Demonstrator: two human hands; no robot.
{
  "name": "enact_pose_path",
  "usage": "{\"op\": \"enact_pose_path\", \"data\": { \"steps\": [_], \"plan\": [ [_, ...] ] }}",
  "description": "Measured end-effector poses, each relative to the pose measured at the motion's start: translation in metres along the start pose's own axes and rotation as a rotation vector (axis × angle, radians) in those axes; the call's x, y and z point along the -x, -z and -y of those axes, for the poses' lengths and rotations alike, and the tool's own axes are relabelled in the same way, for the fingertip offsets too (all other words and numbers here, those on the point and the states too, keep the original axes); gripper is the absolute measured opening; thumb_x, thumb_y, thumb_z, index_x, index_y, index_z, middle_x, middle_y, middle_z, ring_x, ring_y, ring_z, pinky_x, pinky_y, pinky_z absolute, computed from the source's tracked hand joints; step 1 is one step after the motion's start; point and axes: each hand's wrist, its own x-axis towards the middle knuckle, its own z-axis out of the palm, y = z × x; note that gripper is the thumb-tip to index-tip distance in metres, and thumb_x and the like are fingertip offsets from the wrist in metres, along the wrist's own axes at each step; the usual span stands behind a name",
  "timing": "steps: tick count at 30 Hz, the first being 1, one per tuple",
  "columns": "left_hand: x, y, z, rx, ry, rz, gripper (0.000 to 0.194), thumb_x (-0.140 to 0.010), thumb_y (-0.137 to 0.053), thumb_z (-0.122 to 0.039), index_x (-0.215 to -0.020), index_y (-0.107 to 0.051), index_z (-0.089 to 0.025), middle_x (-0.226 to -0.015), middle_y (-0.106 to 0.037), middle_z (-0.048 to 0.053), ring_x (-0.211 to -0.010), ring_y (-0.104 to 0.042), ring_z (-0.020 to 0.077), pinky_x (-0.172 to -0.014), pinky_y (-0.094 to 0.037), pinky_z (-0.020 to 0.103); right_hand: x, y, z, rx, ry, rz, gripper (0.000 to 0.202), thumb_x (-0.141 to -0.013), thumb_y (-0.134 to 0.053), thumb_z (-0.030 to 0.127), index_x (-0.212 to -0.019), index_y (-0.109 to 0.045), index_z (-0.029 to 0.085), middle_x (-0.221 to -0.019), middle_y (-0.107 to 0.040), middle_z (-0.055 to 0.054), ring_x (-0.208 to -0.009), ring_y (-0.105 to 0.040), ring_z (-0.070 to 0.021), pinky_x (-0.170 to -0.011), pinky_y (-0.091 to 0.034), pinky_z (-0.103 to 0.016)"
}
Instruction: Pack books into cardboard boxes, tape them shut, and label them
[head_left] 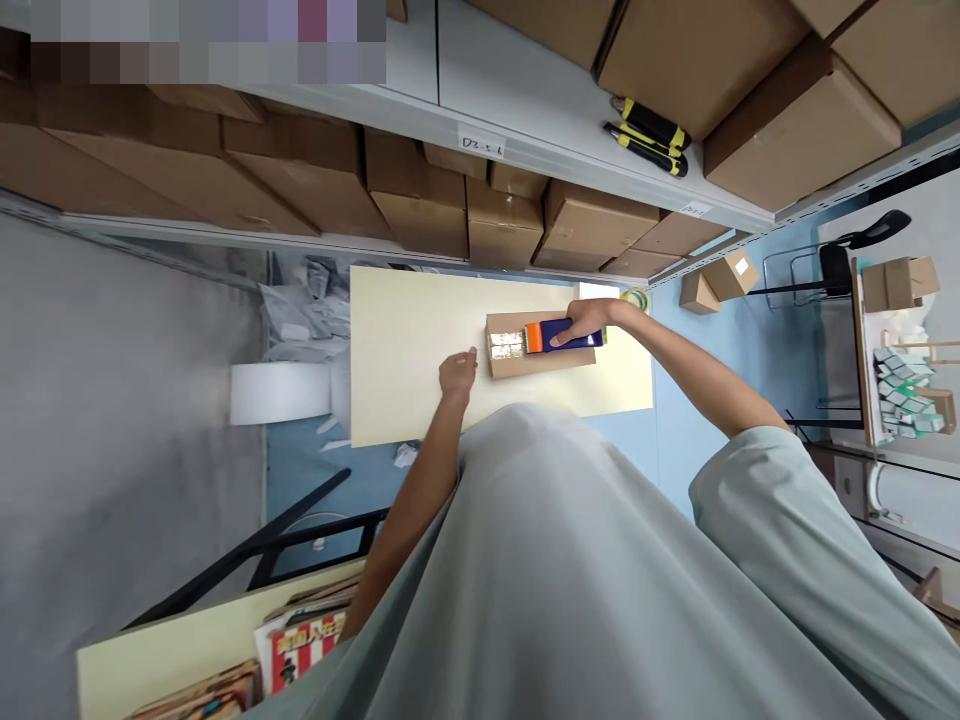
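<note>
A small brown cardboard box (540, 370) lies on the pale yellow tabletop (420, 310), with shiny clear tape on its left part. My right hand (589, 318) is wrapped round a dark blue tape dispenser (574, 340) with an orange front end (533, 338), held over the box top. Just left of the box, my left hand (459, 372) has its fingers curled together; whether anything small is between them cannot be made out.
Behind the table, a shelf (420, 125) holds several cardboard boxes and black-and-yellow cutters (649, 137). A green-yellow tape roll (637, 299) sits at the table's back right. Plastic bags (300, 310) and a white roll (281, 393) lie left. Magazines (307, 645) are at lower left.
</note>
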Motion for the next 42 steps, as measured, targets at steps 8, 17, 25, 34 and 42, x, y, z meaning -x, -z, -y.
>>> {"op": "enact_pose_path", "data": {
  "steps": [8, 17, 25, 34, 42],
  "plan": [
    [0.045, -0.027, -0.059, -0.759, -0.795, 0.215, 0.171, -0.06, -0.095, -0.083, -0.181, -0.001, -0.007, -0.188, 0.002, 0.029, -0.174, 0.009, 0.051, -0.14, -0.005, 0.065, -0.006, -0.001, -0.009, 0.037, 0.064, -0.036, 0.061, -0.091, -0.084, 0.067, -0.107, -0.08, 0.008, -0.09, -0.078, -0.009, -0.077, -0.073, -0.0212, -0.067, -0.051, -0.028],
    [0.047, -0.041, -0.069, -1.084, -0.707, 0.215, 0.15, -0.081, -0.078, -0.077, -0.179, 0.005, 0.0, -0.187, 0.006, 0.029, -0.174, 0.009, 0.049, -0.139, -0.002, 0.066, -0.013, -0.011, -0.026, -0.035, 0.172, -0.052, 0.066, -0.088, -0.088, 0.065, -0.12, -0.079, 0.008, -0.102, -0.083, -0.012, -0.09, -0.078, -0.0252, -0.076, -0.058, -0.03],
    [0.046, -0.041, -0.072, -1.167, -0.645, 0.216, 0.162, -0.073, -0.083, -0.084, -0.178, 0.007, 0.001, -0.186, 0.008, 0.032, -0.174, 0.01, 0.0507, -0.139, -0.005, 0.067, 0.004, -0.011, -0.097, -0.017, 0.208, -0.029, 0.069, -0.083, -0.088, 0.073, -0.115, -0.08, 0.013, -0.097, -0.081, -0.01, -0.088, -0.076, -0.0234, -0.074, -0.054, -0.029],
    [0.045, -0.044, -0.079, -1.188, -0.588, 0.214, 0.161, -0.075, -0.075, -0.091, -0.177, 0.006, 0.004, -0.185, 0.007, 0.034, -0.173, 0.01, 0.0525, -0.139, -0.005, 0.067, 0.015, 0.0, -0.21, -0.003, 0.097, 0.011, 0.064, -0.092, -0.076, 0.076, -0.107, -0.083, 0.014, -0.099, -0.079, -0.012, -0.096, -0.075, -0.0301, -0.081, -0.055, -0.034],
    [0.047, -0.049, -0.083, -1.232, -0.547, 0.197, 0.16, -0.076, -0.07, -0.093, -0.177, 0.005, 0.005, -0.185, 0.005, 0.035, -0.173, 0.008, 0.0547, -0.137, -0.012, 0.071, -0.028, -0.01, -0.216, 0.058, 0.07, -0.012, 0.072, -0.085, -0.085, 0.074, -0.119, -0.082, 0.011, -0.106, -0.082, -0.017, -0.097, -0.078, -0.0324, -0.074, -0.055, -0.033]
  ]
}}
